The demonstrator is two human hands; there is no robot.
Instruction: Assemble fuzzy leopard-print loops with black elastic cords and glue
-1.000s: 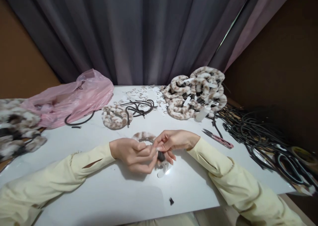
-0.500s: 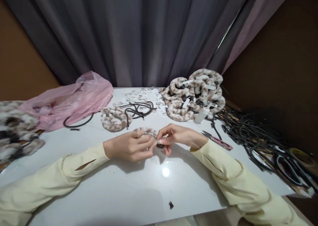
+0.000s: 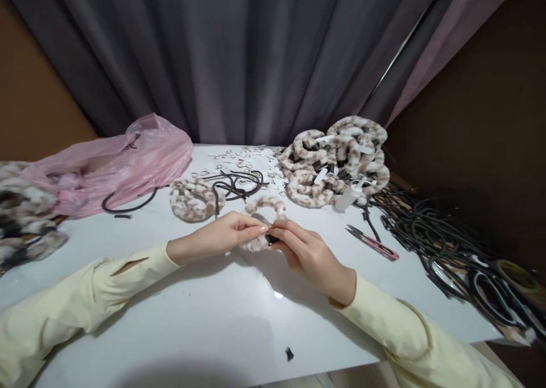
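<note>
Between my hands is a fluffy white-and-brown ring (image 3: 265, 204), raised a little over the table, with a small black piece (image 3: 271, 239) on its near side. My left hand (image 3: 228, 232) is closed on the ring's left side, thumb and fingers pinched near the black piece. My right hand (image 3: 305, 251) comes from the right with its fingers bent and closed around the same spot. The fingers hide most of the join. A second fluffy ring (image 3: 191, 200) lies on the table beyond my left hand, beside dark cords (image 3: 239, 186).
A pile of fluffy rings (image 3: 341, 155) with a white bottle (image 3: 347, 197) stands back right. Pink-handled snips (image 3: 372, 242) and a mass of black cords (image 3: 430, 228) lie right. A pink plastic bag (image 3: 128, 166) is left. A small black piece (image 3: 289, 354) lies near the front edge.
My right hand has turned over and moved nearer, its back now facing up. The left hand has flattened into a pinch, and more of the ring shows above the fingers.
</note>
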